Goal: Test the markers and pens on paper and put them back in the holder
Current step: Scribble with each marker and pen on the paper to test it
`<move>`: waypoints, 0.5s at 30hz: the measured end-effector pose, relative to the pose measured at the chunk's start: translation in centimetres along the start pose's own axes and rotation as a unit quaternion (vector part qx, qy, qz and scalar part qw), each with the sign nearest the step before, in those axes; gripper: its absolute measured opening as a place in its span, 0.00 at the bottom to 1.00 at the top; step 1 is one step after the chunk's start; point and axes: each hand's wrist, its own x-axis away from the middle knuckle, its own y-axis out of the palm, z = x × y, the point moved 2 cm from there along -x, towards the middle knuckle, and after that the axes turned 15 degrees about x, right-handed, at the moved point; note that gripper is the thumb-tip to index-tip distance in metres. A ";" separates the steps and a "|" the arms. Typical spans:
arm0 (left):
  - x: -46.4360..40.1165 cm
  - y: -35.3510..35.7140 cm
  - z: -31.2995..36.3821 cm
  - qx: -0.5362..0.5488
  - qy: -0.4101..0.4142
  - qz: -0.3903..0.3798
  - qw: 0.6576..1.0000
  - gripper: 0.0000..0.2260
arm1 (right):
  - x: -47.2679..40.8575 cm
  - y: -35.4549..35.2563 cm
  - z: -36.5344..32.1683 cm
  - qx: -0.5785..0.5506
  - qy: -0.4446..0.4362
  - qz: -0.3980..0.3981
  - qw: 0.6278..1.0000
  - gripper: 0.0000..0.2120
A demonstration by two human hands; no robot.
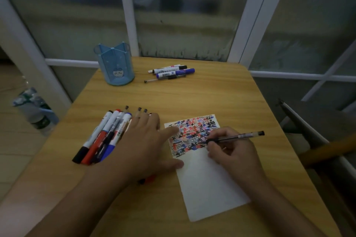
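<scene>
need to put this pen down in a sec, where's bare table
Bare table runs between the far pens and the paper, and right of the paper. Crowded on the left: markers lie beside the left hand.

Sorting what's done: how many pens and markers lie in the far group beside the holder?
4, side by side right of the blue holder: pink-banded marker, black-capped marker, blue marker, thin pen. Another could hide behind.

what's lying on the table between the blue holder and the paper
Nothing: in the head view only bare table separates holder from paper.
</scene>
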 end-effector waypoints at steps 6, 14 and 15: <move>-0.1 0.1 0.3 -0.009 -0.007 -0.023 1.000 0.39 | -0.2 1.0 -1.1 0.023 -0.051 -0.013 0.998 0.10; -0.3 0.2 0.0 0.006 -0.009 -0.030 0.999 0.38 | -0.7 2.5 -1.4 0.075 -0.085 -0.018 0.993 0.08; -0.3 0.2 0.0 0.006 -0.010 -0.030 0.999 0.38 | -0.6 2.6 -1.3 0.083 -0.087 -0.013 0.993 0.09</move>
